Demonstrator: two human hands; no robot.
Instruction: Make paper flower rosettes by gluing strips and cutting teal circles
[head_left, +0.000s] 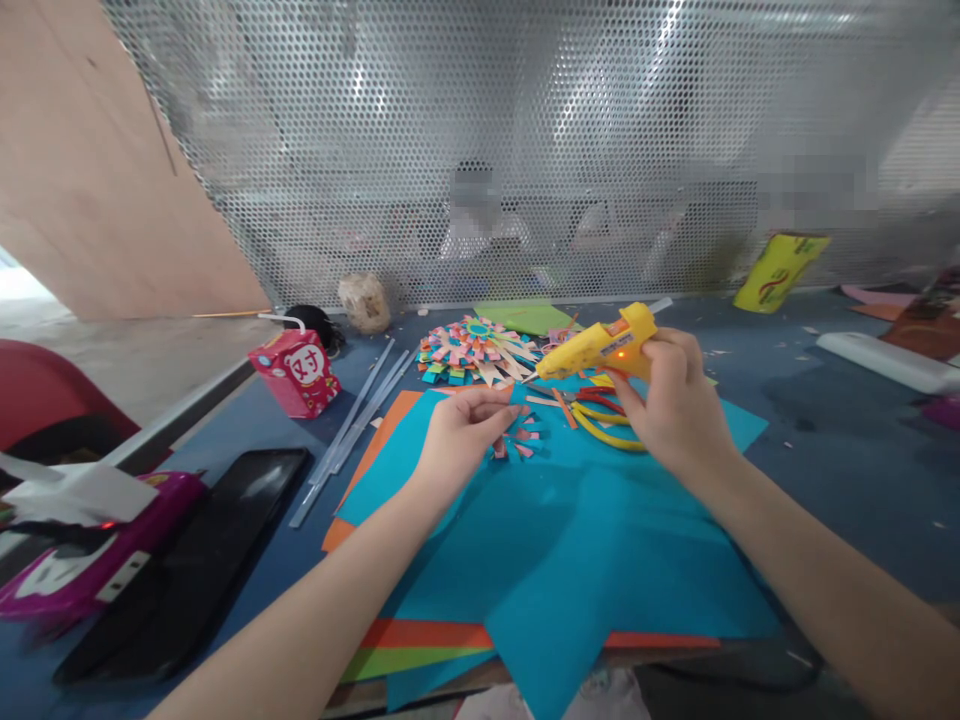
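Grips a yellow glue gun (600, 345) in the right hand (679, 400), wrapped closely around the handle above the blue paper (585, 530) and tilted nozzle-down, presumably to point the tip away from the palm. Pinches a fringed piece (523, 440) with the left hand (472, 430), nearly closed at the fingertips over the blue paper's far part, probably to steady such thin, limp strips. Includes, left of the blue paper, slim, translucent glue sticks (342, 434), likely laid within reach; behind it, a round, ruffled flower (476, 340) of layered paper.
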